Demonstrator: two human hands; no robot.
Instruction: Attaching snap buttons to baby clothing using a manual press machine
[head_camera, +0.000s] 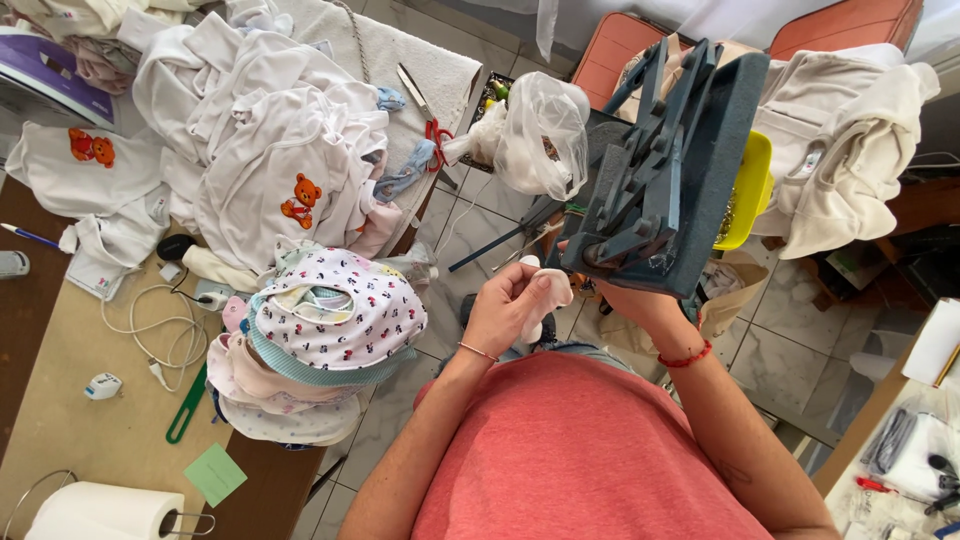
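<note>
My left hand is closed on a small white piece of cloth, held against the base of a dark blue-grey hand press. My right hand sits under the press, mostly hidden by it, and seems to grip its lower part. A red cord bracelet is on my right wrist, a thin one on my left. The press stands upright in front of me, with its lever frame raised.
A stack of patterned baby bibs lies on the table at left, behind it white garments with bear prints. Red-handled scissors, a clear plastic bag, a yellow tray, a cream garment and a paper roll surround me.
</note>
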